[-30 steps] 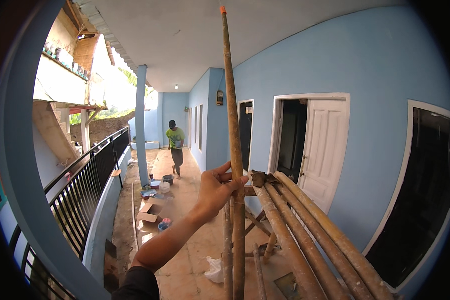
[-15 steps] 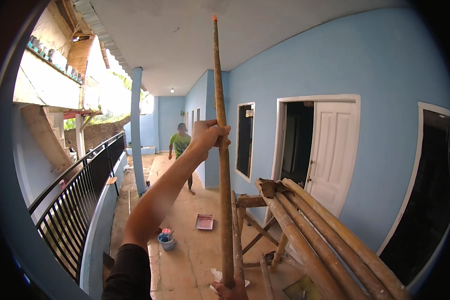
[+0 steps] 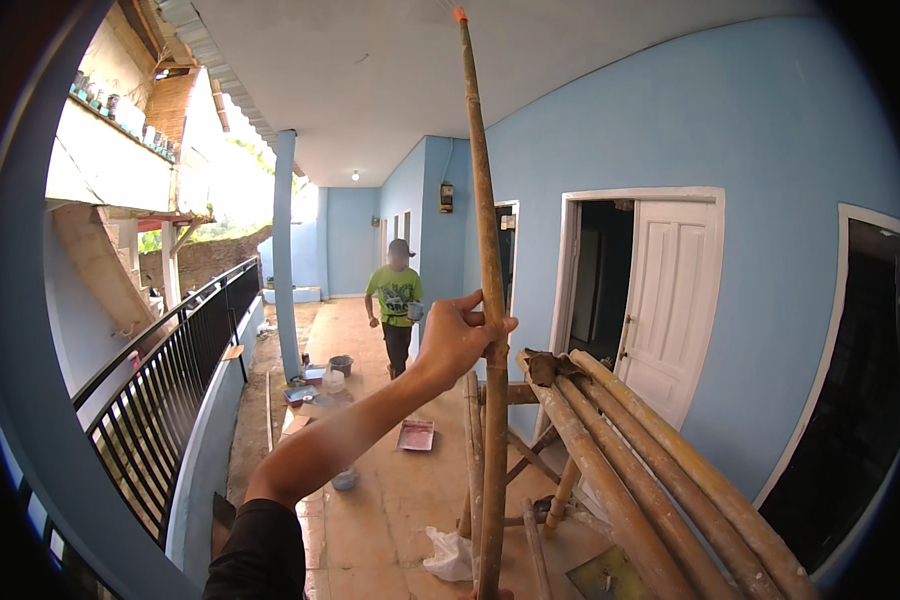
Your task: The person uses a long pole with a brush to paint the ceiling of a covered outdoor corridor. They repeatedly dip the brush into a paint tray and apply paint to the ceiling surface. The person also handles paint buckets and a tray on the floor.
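Note:
A long, brownish bamboo pole point(image 3: 483, 190) stands almost upright in front of me, its orange tip up by the white ceiling. My left hand point(image 3: 470, 335) is closed around it at mid-height, the arm stretched forward in a dark sleeve. At the lower edge of the picture, only a sliver of my right hand point(image 3: 505, 594) shows, against the low part of the pole; its fingers are mostly cut off. Just right of the pole are thick bamboo poles point(image 3: 660, 470) laid side by side on a wooden frame point(image 3: 510, 394).
A person in a green shirt point(image 3: 395, 290) walks on the tiled floor, carrying a small container. A paint tray point(image 3: 416, 435), a bucket point(image 3: 344, 480) and a white plastic bag point(image 3: 448, 555) lie about. Black railing point(image 3: 170, 380) runs left; a white door point(image 3: 667, 310) stands right.
My left hand has moved down and right in view, with the pole. The person in green has come nearer. My right hand has slipped mostly below the lower edge.

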The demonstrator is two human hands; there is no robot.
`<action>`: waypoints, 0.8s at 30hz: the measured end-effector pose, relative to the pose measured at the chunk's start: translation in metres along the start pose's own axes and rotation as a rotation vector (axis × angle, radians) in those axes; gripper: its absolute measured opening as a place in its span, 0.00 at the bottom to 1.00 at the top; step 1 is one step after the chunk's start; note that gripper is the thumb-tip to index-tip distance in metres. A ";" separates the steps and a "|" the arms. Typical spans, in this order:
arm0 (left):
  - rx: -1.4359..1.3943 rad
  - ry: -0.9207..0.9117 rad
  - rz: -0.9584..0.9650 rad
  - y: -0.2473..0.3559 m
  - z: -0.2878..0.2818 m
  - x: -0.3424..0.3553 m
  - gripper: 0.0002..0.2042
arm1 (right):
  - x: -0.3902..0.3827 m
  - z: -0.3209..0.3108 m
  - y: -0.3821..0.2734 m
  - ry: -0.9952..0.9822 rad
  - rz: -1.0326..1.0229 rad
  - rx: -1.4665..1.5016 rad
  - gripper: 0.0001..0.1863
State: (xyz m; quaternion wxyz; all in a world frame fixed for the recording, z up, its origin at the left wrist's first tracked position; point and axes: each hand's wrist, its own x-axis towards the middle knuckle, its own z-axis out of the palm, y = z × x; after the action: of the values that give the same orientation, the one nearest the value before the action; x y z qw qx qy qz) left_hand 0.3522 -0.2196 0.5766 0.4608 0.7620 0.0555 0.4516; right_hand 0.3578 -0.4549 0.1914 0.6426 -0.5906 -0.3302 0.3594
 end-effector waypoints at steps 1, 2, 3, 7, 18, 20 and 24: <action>-0.006 -0.011 -0.009 0.005 0.010 -0.019 0.35 | -0.020 -0.008 0.003 -0.004 0.057 -0.057 0.10; -0.023 -0.004 -0.027 0.011 0.020 -0.036 0.36 | -0.038 -0.016 0.004 -0.024 0.066 -0.014 0.11; -0.040 0.005 -0.035 0.017 0.028 -0.051 0.36 | -0.056 -0.022 0.002 -0.043 0.073 0.029 0.12; -0.024 0.000 -0.058 0.032 0.043 -0.097 0.36 | -0.116 -0.022 -0.011 0.043 0.158 0.075 0.17; 0.036 0.055 -0.030 0.045 -0.013 -0.088 0.31 | -0.090 0.035 -0.012 -0.147 0.075 0.014 0.19; 0.084 0.063 -0.042 0.035 -0.029 -0.075 0.31 | -0.073 0.051 -0.008 -0.146 0.074 0.046 0.19; 0.007 0.055 -0.010 0.008 -0.059 -0.034 0.29 | -0.026 0.077 -0.017 -0.078 -0.009 0.065 0.19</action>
State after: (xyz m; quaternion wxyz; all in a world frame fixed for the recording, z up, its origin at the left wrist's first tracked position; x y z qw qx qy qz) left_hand 0.2856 -0.2025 0.5707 0.4585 0.7507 0.0737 0.4699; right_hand 0.2804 -0.4374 0.2146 0.6499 -0.5533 -0.3457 0.3897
